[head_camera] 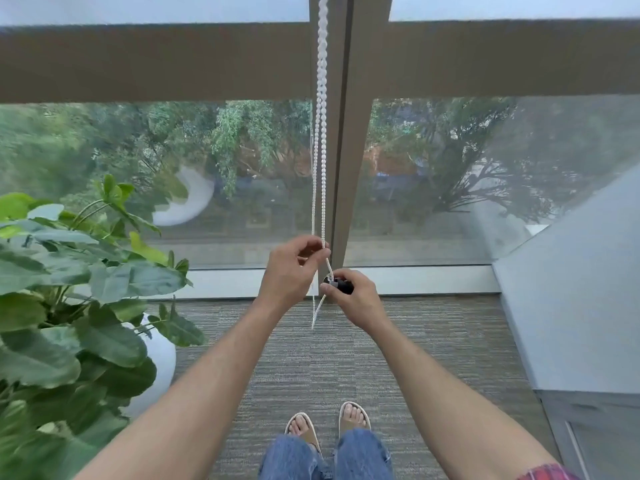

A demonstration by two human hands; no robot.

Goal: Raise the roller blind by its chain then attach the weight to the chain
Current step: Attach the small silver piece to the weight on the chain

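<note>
Head view, chain [322, 133]: hangs down the window frame [341, 168], its loop ending between our hands, above the carpet.
Left hand [294, 268]: we pinch one strand, likely to steady it.
Right hand [349, 294]: curled round the black weight [341, 285], held against the chain, seemingly to clip it on.
</note>
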